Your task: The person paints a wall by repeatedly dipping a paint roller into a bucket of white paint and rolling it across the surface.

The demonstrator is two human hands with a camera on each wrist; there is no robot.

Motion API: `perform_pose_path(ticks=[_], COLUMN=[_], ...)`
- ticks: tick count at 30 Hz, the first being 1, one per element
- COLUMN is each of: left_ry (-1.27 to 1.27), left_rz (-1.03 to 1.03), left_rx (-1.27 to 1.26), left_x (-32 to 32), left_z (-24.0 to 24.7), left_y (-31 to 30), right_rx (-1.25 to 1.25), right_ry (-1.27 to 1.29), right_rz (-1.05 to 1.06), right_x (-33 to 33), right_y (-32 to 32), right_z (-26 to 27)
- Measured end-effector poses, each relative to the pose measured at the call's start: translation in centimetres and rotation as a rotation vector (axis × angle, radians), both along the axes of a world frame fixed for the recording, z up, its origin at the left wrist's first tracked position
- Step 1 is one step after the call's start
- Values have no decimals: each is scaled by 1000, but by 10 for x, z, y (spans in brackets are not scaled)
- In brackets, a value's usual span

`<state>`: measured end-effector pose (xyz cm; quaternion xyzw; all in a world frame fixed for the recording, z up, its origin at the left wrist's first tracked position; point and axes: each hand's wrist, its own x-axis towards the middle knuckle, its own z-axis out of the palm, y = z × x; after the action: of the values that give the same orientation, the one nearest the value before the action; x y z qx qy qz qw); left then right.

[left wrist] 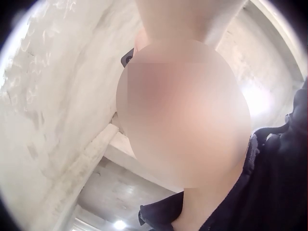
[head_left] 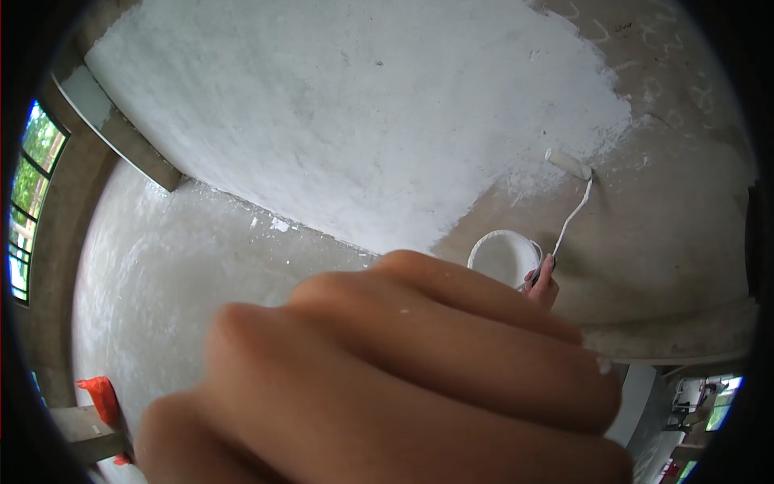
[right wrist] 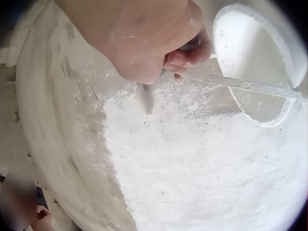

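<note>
My left hand (head_left: 379,363) fills the lower middle of the head view, very near the lens, with its fingers bent. In the left wrist view a small black device (left wrist: 127,57) shows at the fingers beside a blurred head; I cannot tell whether the hand grips it. Farther off, my right hand (head_left: 543,285) grips the dark handle of a paint roller (head_left: 568,164), whose white sleeve lies against the wall in view. A white bucket (head_left: 474,250) hangs beside that hand. Its bail (right wrist: 250,85) runs up to the curled fingers in the right wrist view.
White paint (head_left: 347,105) covers much of the wall, with bare brown-grey plaster (head_left: 669,185) to the right. The grey floor (head_left: 169,266) has white splashes along the wall's foot. A window (head_left: 36,153) and an orange-red bag (head_left: 101,397) are at the left.
</note>
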<state>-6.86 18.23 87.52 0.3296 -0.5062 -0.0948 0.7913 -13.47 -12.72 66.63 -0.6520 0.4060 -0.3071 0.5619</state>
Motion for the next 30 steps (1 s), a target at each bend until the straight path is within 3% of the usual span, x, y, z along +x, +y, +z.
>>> perform_pose_path(ticks=[2, 5, 7, 11, 13, 30], left_ry=[14, 18, 19, 12, 8, -58], left_rz=[-13, -27, -35, -55, -64, -154], left_rx=[-10, -6, -4, -11, -12, -84], left_x=[-2, 3, 6, 9, 11, 25], left_z=[0, 1, 1, 3, 4, 25], left_y=[0, -1, -1, 2, 3, 16], right_rx=[-120, -104, 83, -92, 75, 75], right_ry=[-27, 24, 81, -22, 26, 19], right_rz=[28, -22, -64, 25, -9, -2], right_x=[-4, 2, 6, 1, 2, -1], right_y=[3, 7, 7, 0, 3, 6], right_z=[-2, 9, 16, 0, 7, 10])
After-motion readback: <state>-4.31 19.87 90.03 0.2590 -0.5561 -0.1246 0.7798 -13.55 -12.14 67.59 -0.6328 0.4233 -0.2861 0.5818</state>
